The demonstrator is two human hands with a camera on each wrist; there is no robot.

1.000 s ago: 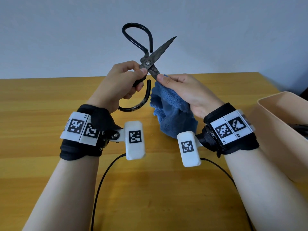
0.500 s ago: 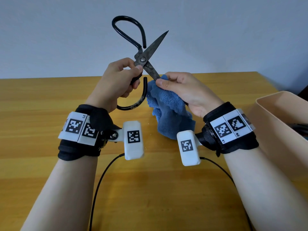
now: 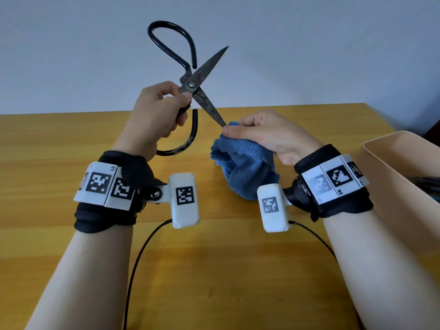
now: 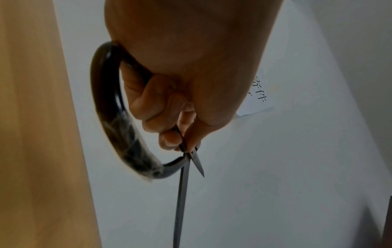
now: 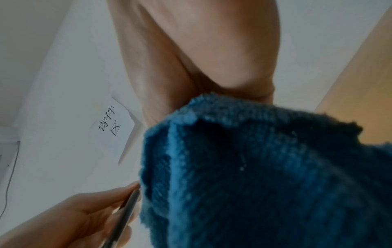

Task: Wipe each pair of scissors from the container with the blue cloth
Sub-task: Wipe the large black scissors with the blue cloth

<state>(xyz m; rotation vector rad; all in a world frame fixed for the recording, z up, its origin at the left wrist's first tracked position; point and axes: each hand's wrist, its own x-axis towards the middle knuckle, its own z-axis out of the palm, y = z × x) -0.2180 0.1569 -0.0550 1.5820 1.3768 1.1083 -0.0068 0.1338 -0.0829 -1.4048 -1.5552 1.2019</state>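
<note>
Black iron scissors (image 3: 191,84) with large loop handles are held up above the table, blades spread wide apart. My left hand (image 3: 157,115) grips the lower handle loop (image 4: 106,107), thumb pressed near the pivot. One blade points up and right, the other slants down to my right hand (image 3: 264,134). That hand pinches the blue cloth (image 3: 242,163) around the lower blade's tip. In the right wrist view the blue cloth (image 5: 265,176) fills the frame, with the blade (image 5: 125,216) beside it.
A beige plastic container (image 3: 400,170) stands at the right edge of the wooden table (image 3: 59,139), with dark scissor handles just showing inside. Black cables (image 3: 140,256) run from the wrist cameras toward me. A pale wall rises behind the table.
My right hand has drawn the cloth down the lower blade from near the pivot to its tip. The scissors have shifted slightly left and up.
</note>
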